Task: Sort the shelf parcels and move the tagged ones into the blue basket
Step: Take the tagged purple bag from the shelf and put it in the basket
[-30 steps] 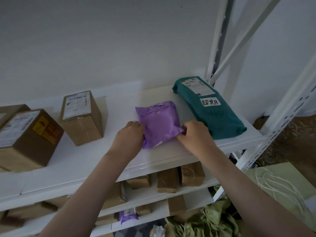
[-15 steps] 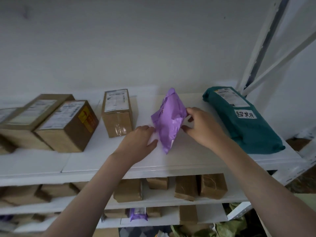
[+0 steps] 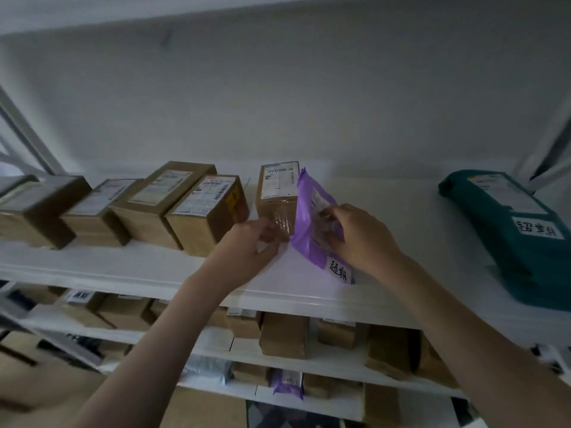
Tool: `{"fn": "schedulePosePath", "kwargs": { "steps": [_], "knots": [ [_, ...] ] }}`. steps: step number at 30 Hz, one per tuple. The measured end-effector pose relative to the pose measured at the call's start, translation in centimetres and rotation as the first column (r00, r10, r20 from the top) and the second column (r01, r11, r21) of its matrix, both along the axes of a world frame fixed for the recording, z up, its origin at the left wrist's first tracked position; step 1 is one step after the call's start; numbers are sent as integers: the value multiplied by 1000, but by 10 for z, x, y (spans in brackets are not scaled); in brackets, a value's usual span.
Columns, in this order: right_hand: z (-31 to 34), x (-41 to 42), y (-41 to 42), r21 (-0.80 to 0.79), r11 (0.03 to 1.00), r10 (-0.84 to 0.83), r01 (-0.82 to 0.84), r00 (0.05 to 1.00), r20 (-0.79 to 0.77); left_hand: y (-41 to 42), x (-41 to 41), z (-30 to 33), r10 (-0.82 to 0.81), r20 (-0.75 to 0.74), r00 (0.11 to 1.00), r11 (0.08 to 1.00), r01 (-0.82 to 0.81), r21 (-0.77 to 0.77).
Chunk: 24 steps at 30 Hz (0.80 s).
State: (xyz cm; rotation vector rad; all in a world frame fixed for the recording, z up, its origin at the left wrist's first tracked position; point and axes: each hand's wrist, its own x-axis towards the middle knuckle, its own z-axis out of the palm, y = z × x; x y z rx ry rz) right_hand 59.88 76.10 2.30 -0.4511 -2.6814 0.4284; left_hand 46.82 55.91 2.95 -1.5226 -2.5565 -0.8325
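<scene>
I have now turned over the soft purple plastic mailer (image 3: 315,223) on the white shelf (image 3: 123,267); my right hand (image 3: 361,239) grips it, left hand (image 3: 250,248) loosely curled beside. Its white handwritten tag (image 3: 339,270) shows, so it goes to the basket.

Overall light: dim, cool and flat; no lamp in view.
Brightest area: the white top shelf (image 3: 129,267) and the pale wall (image 3: 278,97) behind it.
Shadows: soft and faint under the cardboard boxes (image 3: 207,211); the lower shelves (image 3: 216,350) sink into murk.
Glare: a weak sheen on the clear tape of the box (image 3: 278,196) nearest the hands.
Blur: smeared at the far left, far right and bottom edges; lower-shelf parcels are indistinct.
Sharpest: the centre, where the handwritten tag (image 3: 339,269) on the purple mailer (image 3: 312,211) shows clearly.
Distortion: wide-angle bowing; shelf edges curve and uprights lean at the sides.
</scene>
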Motion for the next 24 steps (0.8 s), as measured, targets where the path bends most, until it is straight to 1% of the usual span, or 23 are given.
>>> {"fn": "schedulePosePath", "kwargs": {
  "steps": [3, 5, 7, 11, 14, 16, 18, 21, 24],
  "knots": [
    [-12, 11, 8, -3, 999, -37, 37, 998, 44, 4, 4, 2, 1, -52, 999, 999, 1, 33],
    [-18, 21, 14, 9, 997, -77, 76, 991, 109, 12, 9, 5, -24, -112, 993, 998, 31, 56],
    [-23, 34, 21, 28, 991, -130, 127, 979, 156, 23, 16, 7, -35, -162, 986, 999, 41, 33],
    [-28, 66, 36, 11, 981, -194, 193, 975, 106, 42, 30, 1, -65, -266, 962, 996, 47, -73],
    [-29, 89, 46, -22, 973, -228, 230, 970, 84, 55, 38, -5, -53, -336, 940, 994, 19, -104],
    [-30, 102, 53, -26, 966, -254, 257, 963, 91, 65, 39, -7, -27, -313, 949, 990, -17, -137],
    [-31, 114, 61, -46, 960, -271, 276, 958, 100, 79, 35, -12, -50, -254, 966, 985, 5, -175],
    [-34, 126, 75, -85, 953, -281, 290, 954, 108, 98, 29, -24, -92, -237, 967, 964, 27, -265],
    [-36, 128, 89, -61, 951, -293, 302, 948, 126, 103, 33, -32, -26, -220, 975, 971, -28, -239]
  ]
}}
